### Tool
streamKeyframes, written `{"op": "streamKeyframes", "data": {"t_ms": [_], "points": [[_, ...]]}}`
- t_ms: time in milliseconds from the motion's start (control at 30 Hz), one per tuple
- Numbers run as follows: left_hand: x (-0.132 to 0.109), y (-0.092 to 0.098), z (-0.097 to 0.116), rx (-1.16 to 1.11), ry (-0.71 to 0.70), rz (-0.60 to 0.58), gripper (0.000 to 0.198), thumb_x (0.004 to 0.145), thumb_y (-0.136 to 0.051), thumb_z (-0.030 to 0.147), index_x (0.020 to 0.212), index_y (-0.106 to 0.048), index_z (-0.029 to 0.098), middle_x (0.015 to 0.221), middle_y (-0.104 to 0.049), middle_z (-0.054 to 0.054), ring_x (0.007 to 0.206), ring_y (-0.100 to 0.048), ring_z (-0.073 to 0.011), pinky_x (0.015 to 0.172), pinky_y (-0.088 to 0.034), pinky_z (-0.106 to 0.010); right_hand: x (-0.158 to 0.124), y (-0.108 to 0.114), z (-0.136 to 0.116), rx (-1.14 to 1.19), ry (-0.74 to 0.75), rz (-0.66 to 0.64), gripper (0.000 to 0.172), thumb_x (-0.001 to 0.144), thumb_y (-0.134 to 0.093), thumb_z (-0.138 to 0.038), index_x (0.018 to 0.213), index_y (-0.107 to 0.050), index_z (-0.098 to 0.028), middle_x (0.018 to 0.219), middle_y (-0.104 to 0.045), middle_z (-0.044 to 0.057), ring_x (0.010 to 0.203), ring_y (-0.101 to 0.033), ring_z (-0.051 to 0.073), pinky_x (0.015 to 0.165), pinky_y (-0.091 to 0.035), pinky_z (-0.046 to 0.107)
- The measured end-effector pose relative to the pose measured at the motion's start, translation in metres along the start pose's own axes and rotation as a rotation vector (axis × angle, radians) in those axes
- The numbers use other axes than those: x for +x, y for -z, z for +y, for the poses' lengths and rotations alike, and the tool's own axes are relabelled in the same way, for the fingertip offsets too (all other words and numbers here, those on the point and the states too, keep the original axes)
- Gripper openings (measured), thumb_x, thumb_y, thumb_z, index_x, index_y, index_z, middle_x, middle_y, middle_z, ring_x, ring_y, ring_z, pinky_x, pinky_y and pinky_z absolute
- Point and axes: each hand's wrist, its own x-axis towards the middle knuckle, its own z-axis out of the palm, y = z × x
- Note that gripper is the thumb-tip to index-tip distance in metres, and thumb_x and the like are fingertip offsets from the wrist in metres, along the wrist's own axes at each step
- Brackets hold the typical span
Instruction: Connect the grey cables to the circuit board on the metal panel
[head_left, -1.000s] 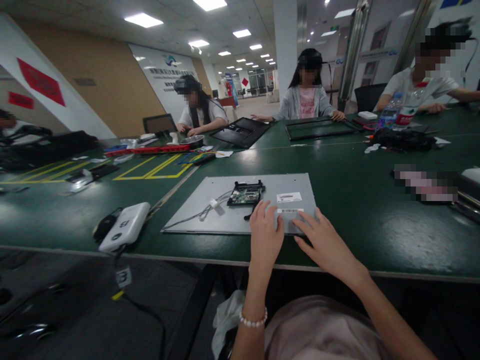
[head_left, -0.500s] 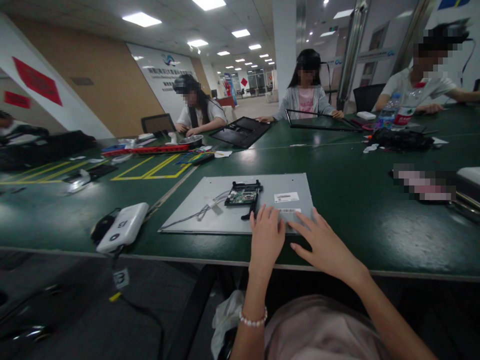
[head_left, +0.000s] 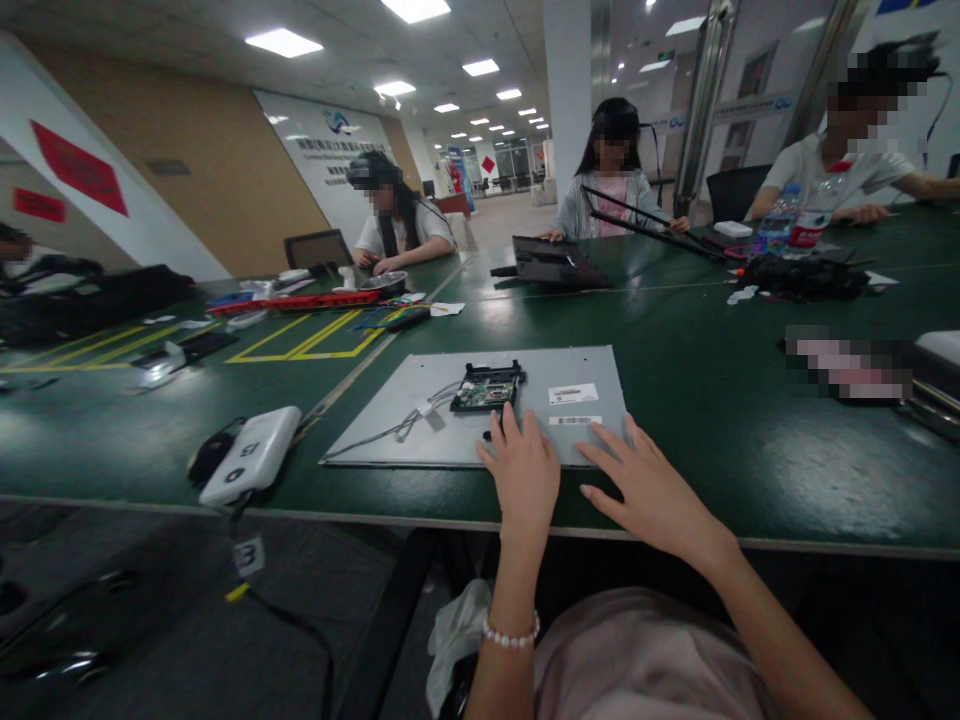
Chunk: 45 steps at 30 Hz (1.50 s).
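Grey metal panel [head_left: 420,375] lies flat on the dark green table [head_left: 712,400], close to its near edge and straight ahead of the seated person. Both of the person's hands rest on the panel's near rim, gripping nothing. The left hand [head_left: 525,475], a bead bracelet [head_left: 510,637] on its wrist, lies palm down with loosely spread fingers reaching towards a small circuit board [head_left: 487,387]. The right hand [head_left: 649,490] lies just beside it, fingers fanned out flat near the white labels [head_left: 573,393]. Pale cables [head_left: 401,427] run from the board towards the panel's left corner. Off to the left, apart from the panel, sits a white box-shaped device [head_left: 251,455]. Farther across the table, another person tilts up a thin black frame [head_left: 637,222] behind a dark slab [head_left: 551,265], and two bottles [head_left: 795,225] stand to the right.
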Motion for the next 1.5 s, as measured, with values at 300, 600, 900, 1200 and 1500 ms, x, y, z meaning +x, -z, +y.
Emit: {"op": "streamKeyframes", "data": {"t_ms": [300, 600, 900, 1200, 1500], "points": [[0.002, 0.004, -0.007, 0.050, 0.008, -0.071, 0.045, 0.096, -0.029, 0.019, 0.133, -0.055, 0.017, 0.153, -0.038, -0.012, 0.141, -0.033, -0.0294, 0.108, -0.032, -0.063, -0.001, 0.000, 0.001, 0.001, 0.005, 0.012, 0.053, 0.095, -0.048, -0.048, 0.144, -0.048, -0.028, 0.157, -0.035, 0.007, 0.146, -0.015, 0.041, 0.113, -0.028, 0.057], [0.021, 0.009, -0.039, 0.050, -0.065, -0.214, 0.048, 0.098, -0.032, 0.038, 0.138, -0.050, 0.018, 0.158, -0.028, -0.011, 0.144, -0.028, -0.0284, 0.109, -0.031, -0.061, 0.000, 0.002, -0.001, -0.003, -0.004, -0.005, 0.054, 0.095, -0.046, -0.050, 0.144, -0.048, -0.028, 0.157, -0.034, 0.006, 0.146, -0.014, 0.042, 0.113, -0.029, 0.057], [0.108, 0.013, -0.081, 0.085, -0.191, -0.592, 0.048, 0.094, -0.036, 0.033, 0.139, -0.048, 0.021, 0.159, -0.022, -0.015, 0.140, -0.035, -0.0339, 0.106, -0.032, -0.063, 0.000, 0.004, -0.001, 0.005, 0.001, -0.013, 0.053, 0.095, -0.046, -0.049, 0.144, -0.047, -0.029, 0.157, -0.033, 0.005, 0.146, -0.014, 0.041, 0.113, -0.030, 0.057], [0.105, 0.004, -0.096, 0.052, -0.214, -0.509, 0.052, 0.094, -0.036, 0.036, 0.143, -0.044, 0.021, 0.160, -0.021, -0.012, 0.140, -0.035, -0.0323, 0.107, -0.034, -0.057, 0.000, 0.003, -0.002, 0.004, 0.003, -0.014, 0.054, 0.096, -0.045, -0.050, 0.145, -0.046, -0.029, 0.157, -0.034, 0.005, 0.146, -0.014, 0.040, 0.113, -0.028, 0.058], [0.114, 0.022, -0.121, -0.048, -0.225, -0.291, 0.041, 0.092, -0.043, 0.031, 0.129, -0.059, 0.023, 0.140, -0.056, -0.007, 0.128, -0.050, -0.0215, 0.107, -0.038, -0.032, -0.001, 0.004, -0.002, 0.010, -0.003, -0.022, 0.053, 0.096, -0.044, -0.051, 0.145, -0.046, -0.030, 0.157, -0.034, 0.005, 0.146, -0.014, 0.041, 0.113, -0.028, 0.057]]}}
